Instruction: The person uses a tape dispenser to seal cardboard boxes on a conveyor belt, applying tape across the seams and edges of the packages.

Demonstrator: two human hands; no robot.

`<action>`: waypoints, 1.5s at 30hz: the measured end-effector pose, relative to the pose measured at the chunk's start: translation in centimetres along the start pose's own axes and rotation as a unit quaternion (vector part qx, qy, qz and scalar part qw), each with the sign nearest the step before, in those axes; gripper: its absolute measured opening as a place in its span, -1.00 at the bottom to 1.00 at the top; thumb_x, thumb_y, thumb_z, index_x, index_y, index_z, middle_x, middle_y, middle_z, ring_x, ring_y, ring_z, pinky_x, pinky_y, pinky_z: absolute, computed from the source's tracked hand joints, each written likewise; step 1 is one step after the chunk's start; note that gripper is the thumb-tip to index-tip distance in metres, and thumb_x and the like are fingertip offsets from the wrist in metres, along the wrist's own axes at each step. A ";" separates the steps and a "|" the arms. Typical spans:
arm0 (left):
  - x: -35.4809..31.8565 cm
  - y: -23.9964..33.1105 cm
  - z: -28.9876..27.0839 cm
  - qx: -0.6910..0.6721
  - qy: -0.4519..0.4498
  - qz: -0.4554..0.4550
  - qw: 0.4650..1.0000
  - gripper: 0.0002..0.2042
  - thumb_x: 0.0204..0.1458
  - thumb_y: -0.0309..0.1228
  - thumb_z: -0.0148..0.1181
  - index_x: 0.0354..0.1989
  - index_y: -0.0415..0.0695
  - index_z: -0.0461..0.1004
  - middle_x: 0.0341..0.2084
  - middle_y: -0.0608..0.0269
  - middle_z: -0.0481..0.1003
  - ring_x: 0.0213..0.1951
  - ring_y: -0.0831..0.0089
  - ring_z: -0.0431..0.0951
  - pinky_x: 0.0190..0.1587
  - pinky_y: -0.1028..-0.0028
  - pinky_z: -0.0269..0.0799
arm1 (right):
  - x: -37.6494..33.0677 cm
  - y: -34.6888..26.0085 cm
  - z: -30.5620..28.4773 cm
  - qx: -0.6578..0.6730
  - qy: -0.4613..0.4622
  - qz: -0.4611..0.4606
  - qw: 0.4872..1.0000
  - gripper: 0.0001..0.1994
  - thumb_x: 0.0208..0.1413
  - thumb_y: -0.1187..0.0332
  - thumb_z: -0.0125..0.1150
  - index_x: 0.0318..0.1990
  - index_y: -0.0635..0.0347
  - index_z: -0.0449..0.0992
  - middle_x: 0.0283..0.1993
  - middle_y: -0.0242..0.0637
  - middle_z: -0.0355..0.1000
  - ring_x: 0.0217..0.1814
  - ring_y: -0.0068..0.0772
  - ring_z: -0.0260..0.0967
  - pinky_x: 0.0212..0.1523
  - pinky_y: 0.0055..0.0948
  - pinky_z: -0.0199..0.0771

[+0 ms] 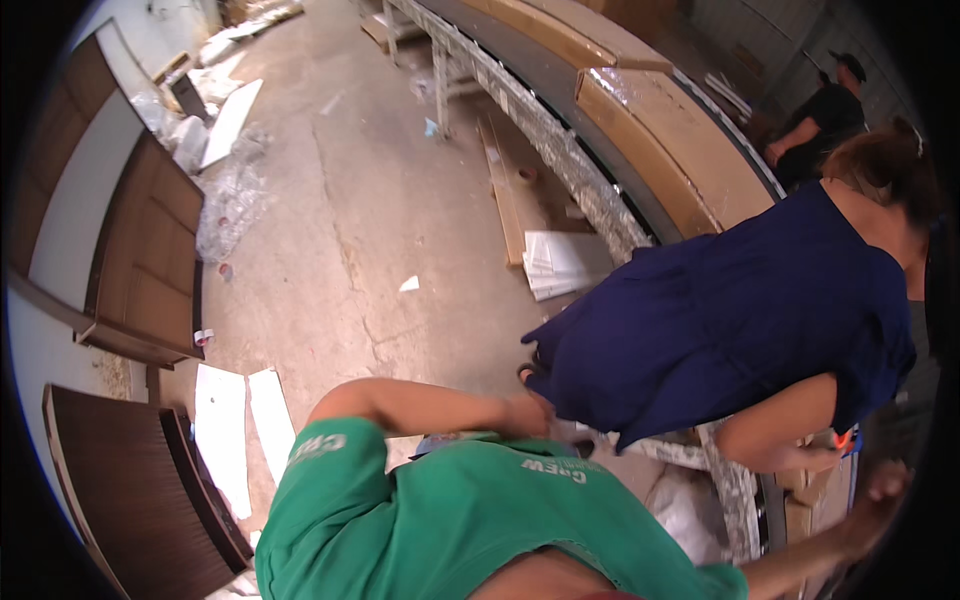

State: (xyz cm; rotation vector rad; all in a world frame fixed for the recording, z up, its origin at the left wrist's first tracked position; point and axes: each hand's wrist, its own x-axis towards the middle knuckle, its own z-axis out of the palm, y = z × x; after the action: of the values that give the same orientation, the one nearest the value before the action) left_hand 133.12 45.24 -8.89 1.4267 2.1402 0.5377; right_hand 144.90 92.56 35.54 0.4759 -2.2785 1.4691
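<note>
My left arm bends across the front of my green shirt. My left hand (528, 414) is at my waist, close to the hem of a co-worker's dark blue dress (720, 310). Its fingers are blurred and partly hidden, so I cannot tell whether it holds anything. My right hand (880, 492) reaches out at the dim right rim, with loosely spread fingers and nothing visible in them. It is nearest to cardboard (815, 490) by the conveyor. The co-worker's hand is just beyond it, next to a small orange and blue object (845, 440) that I cannot identify.
Long cardboard boxes (660, 130) lie on the conveyor (540, 110), which curves along the right. Another person (825, 120) in black stands across it. White panels (565, 262) and a tape roll (525, 176) lie below. Brown furniture panels (145, 240) and plastic wrap (232, 200) line the left.
</note>
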 end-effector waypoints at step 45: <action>9.9 -73.4 -83.8 0.278 0.299 0.015 0.913 -0.08 -0.29 -0.15 0.49 0.27 -0.24 0.13 0.29 -0.07 0.12 0.36 -0.05 0.00 0.36 0.03 -0.11 | 93.7 37.5 31.5 -0.506 0.184 0.485 0.689 -0.54 0.09 0.38 -0.06 0.19 0.04 0.21 -0.41 -0.08 0.49 -0.60 -0.26 0.42 -0.59 -0.25 0.40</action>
State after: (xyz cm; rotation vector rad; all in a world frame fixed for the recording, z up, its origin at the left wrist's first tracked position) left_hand 25.60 23.50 13.15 1.7539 2.9364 0.4276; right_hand 41.41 71.61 40.27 -1.3816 -2.5533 0.2183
